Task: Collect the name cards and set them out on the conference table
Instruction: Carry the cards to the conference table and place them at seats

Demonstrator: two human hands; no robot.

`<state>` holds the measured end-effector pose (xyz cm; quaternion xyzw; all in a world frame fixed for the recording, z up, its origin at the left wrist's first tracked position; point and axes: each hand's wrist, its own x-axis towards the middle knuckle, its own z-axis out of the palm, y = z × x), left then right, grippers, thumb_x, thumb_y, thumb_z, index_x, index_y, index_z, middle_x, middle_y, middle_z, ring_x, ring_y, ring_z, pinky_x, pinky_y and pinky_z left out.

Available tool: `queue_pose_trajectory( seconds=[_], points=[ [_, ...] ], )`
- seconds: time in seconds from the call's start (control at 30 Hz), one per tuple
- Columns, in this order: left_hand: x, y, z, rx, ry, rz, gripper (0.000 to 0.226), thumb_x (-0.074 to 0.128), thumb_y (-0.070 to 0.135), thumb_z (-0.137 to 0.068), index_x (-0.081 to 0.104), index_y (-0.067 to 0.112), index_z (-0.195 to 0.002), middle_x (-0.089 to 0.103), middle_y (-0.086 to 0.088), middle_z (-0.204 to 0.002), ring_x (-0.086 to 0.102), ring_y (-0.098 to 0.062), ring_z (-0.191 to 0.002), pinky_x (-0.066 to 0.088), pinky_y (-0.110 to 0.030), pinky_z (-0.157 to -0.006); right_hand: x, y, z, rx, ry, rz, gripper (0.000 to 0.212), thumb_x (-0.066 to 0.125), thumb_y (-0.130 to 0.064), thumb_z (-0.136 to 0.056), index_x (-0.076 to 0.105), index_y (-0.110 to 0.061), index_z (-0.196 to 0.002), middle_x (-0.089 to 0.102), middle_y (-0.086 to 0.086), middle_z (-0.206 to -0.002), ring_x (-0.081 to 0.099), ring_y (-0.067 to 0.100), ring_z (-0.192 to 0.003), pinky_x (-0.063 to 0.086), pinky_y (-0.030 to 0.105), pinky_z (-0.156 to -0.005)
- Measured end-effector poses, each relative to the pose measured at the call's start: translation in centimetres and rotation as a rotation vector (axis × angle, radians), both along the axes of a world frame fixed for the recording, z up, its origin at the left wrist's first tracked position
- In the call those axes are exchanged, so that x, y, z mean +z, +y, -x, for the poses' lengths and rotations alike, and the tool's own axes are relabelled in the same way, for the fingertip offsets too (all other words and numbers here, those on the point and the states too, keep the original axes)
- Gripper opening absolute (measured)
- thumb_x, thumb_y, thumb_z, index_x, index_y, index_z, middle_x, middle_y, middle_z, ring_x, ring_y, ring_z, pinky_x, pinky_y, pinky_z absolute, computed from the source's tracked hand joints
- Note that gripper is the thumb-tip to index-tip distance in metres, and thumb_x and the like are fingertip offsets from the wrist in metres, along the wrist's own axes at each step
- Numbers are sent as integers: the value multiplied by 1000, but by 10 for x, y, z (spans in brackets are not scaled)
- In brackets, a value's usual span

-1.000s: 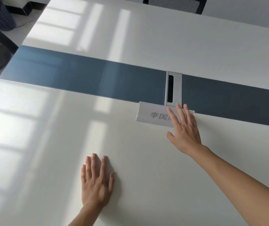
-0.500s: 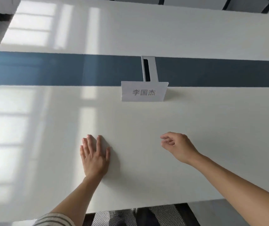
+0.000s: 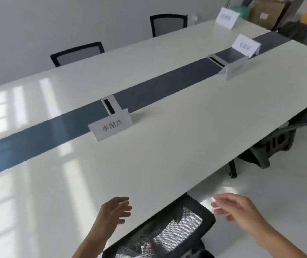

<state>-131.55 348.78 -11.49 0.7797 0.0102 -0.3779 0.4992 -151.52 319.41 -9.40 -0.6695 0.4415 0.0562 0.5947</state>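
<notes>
On the desk (image 3: 167, 138), nearest name card (image 3: 110, 125) stands upright at the blue centre strip (image 3: 37, 135), print reading 李国杰. Three more cards stand well apart toward the far end; text blurred. Left hand (image 3: 114, 211) and right hand (image 3: 236, 209) hover loosely open, both empty.

You've got 4 white tent cards upright on the desk (image 3: 167, 146): nearest card (image 3: 111, 127) w/ dark print, at the blue strip's near edge; 2nd card (image 3: 236, 68) further right, blurred; 3rd card (image 3: 245, 46) on the strip; 4th card (image 3: 226, 18) at far end.
</notes>
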Motion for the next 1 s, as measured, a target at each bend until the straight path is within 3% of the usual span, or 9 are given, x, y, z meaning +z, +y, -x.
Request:
queue_pose_trajectory(
  seconds=[0.1, 0.2, 0.3, 0.43, 0.6, 0.73, 1.0],
  points=[
    [16, -33, 23, -22, 0, 35, 13, 62, 14, -90, 69, 7, -99, 75, -16, -87, 70, -28, -77, 50, -33, -65, 8, -14, 49, -163, -45, -27, 14, 64, -21, -90, 73, -13, -97, 79, 2, -88, 75, 18, -80, 53, 38, -76],
    [25, -79, 52, -81, 21, 51, 14, 55, 8, -93, 68, 6, -97, 74, -18, -87, 68, -31, -79, 50, -33, -64, 10, -32, 100, -325, -67, -53, 15, 65, -22, -88, 73, -11, -96, 79, 2, -86, 75, 18, -79, 54, 34, -72],
    [27, -142, 84, -181, 40, 41, 15, 55, 9, -93, 69, 7, -97, 76, -13, -79, 69, -30, -77, 49, -34, -64, 11, -59, 153, -453, -85, -74, 14, 65, -21, -89, 73, -10, -94, 79, 2, -84, 75, 17, -76, 52, 32, -68],
    [32, -245, 137, -339, 30, 67, 15, 55, 7, -93, 68, 3, -100, 75, -21, -84, 68, -30, -75, 48, -34, -66, 15, -111, 234, -599, -90, -54, 13, 63, -16, -90, 74, -11, -94, 79, 1, -83, 75, 18, -76, 53, 33, -69],
    [40, -358, 199, -576, -5, 94, 15, 55, 6, -92, 69, 10, -98, 76, -11, -78, 71, -21, -71, 52, -31, -64, 20, -178, 317, -782, -88, 5, 12, 63, -12, -90, 74, -12, -94, 79, 1, -83, 75, 16, -74, 53, 33, -68],
    [39, -436, 222, -712, 10, 70, 16, 55, 10, -93, 68, 13, -102, 77, -11, -87, 73, -25, -83, 55, -34, -70, 17, -236, 349, -876, -101, 10, 13, 62, -9, -90, 73, -11, -95, 79, 3, -83, 75, 18, -75, 54, 34, -68],
    [17, -639, 231, -852, 29, 36, 18, 52, 14, -95, 68, 14, -103, 76, -9, -90, 72, -24, -87, 56, -36, -76, 10, -390, 367, -1076, -140, 26, 13, 62, -8, -90, 74, -11, -94, 79, 8, -87, 75, 22, -77, 52, 35, -68]
  ],
)
